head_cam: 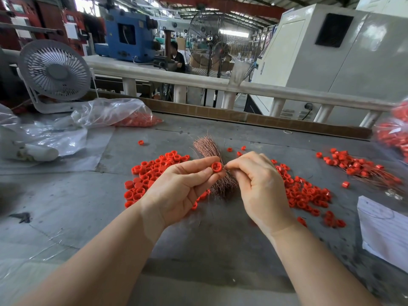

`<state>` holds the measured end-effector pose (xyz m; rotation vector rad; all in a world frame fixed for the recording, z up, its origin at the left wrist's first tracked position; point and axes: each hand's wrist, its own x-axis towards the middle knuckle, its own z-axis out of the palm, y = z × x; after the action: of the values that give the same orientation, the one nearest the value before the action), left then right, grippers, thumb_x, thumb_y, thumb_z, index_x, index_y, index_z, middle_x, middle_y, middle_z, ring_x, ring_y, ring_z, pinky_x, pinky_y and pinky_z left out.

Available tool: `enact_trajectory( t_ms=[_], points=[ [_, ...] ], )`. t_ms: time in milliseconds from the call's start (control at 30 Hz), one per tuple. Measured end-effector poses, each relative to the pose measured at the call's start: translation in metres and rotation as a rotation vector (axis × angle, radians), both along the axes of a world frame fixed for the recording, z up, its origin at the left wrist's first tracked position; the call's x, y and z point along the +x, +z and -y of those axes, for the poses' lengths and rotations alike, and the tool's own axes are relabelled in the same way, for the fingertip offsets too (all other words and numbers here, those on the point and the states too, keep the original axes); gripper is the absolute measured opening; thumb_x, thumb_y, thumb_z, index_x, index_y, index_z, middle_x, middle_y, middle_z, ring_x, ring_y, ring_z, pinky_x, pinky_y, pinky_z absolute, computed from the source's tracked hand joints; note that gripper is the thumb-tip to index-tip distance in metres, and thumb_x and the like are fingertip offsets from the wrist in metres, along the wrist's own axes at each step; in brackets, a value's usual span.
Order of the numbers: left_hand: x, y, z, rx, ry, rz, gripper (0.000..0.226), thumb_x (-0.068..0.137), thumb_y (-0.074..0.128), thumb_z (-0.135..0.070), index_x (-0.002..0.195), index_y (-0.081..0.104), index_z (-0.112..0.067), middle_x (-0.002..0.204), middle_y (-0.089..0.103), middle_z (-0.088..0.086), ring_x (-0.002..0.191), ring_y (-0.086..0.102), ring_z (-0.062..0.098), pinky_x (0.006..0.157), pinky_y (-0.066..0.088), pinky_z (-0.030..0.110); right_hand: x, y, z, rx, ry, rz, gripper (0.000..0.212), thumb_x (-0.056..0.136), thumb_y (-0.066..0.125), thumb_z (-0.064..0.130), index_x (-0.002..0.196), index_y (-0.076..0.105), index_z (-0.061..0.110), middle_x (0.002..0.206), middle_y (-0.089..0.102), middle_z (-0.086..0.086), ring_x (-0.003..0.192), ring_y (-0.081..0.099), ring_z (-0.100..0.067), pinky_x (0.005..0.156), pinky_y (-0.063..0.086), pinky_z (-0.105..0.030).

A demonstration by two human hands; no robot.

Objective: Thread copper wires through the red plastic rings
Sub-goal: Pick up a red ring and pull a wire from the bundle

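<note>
Overhead, we see the left hand pinching a red ring between thumb and forefinger, its open face turned toward us. Our right hand has its fingers curled together, pinching a thin wire we can barely make out beside the ring. Behind both lies the copper bundle, its long axis running away from us. Loose rings flank it on the table, whose near part lies bare. Paper sits right; its writing is unreadable.
</note>
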<state>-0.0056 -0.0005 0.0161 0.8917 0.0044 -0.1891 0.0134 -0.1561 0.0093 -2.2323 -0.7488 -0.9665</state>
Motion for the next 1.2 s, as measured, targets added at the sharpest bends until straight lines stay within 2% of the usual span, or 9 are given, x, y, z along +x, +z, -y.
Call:
enact_trajectory(
  t_ms=[600, 733, 967, 1200],
  points=[
    [-0.0008, 0.0023, 0.0018, -0.121, -0.002, 0.019, 0.022, 0.066, 0.055, 0.004, 0.077, 0.074, -0.001, 0.079, 0.071, 0.015, 0.072, 0.072, 0.016, 0.058, 0.055, 0.017, 0.0016, -0.0028, -0.0019, 0.048, 0.076, -0.004, 0.02, 0.081, 0.061, -0.01, 0.094, 0.072, 0.002, 0.086, 0.067, -0.009, 0.08, 0.063, -0.028, 0.074, 0.053, -0.042],
    [-0.0004, 0.0014, 0.003, -0.124, 0.005, 0.025, 0.025, 0.067, 0.055, 0.003, 0.09, 0.067, 0.001, 0.08, 0.071, 0.014, 0.073, 0.071, 0.016, 0.061, 0.057, 0.018, 0.001, -0.0022, -0.0018, 0.081, 0.06, -0.016, 0.015, 0.082, 0.064, -0.005, 0.092, 0.071, 0.004, 0.085, 0.067, -0.005, 0.08, 0.063, -0.023, 0.075, 0.051, -0.036],
    [-0.0007, 0.0013, 0.0033, -0.16, 0.0, 0.017, 0.021, 0.067, 0.056, 0.003, 0.081, 0.071, 0.002, 0.083, 0.071, 0.016, 0.075, 0.072, 0.018, 0.061, 0.057, 0.018, 0.0002, -0.0025, -0.0031, 0.112, 0.044, -0.008, 0.01, 0.081, 0.065, -0.005, 0.083, 0.068, 0.004, 0.078, 0.066, -0.003, 0.073, 0.062, -0.021, 0.071, 0.047, -0.029],
    [0.0015, 0.0012, 0.0002, -0.18, 0.007, 0.04, 0.021, 0.068, 0.056, 0.002, 0.077, 0.074, -0.001, 0.085, 0.072, 0.016, 0.078, 0.072, 0.018, 0.068, 0.057, 0.019, 0.0003, -0.0037, -0.0032, 0.042, 0.092, -0.008, 0.018, 0.084, 0.059, -0.007, 0.095, 0.072, 0.0, 0.091, 0.07, -0.008, 0.084, 0.065, -0.025, 0.077, 0.053, -0.039]
  ],
)
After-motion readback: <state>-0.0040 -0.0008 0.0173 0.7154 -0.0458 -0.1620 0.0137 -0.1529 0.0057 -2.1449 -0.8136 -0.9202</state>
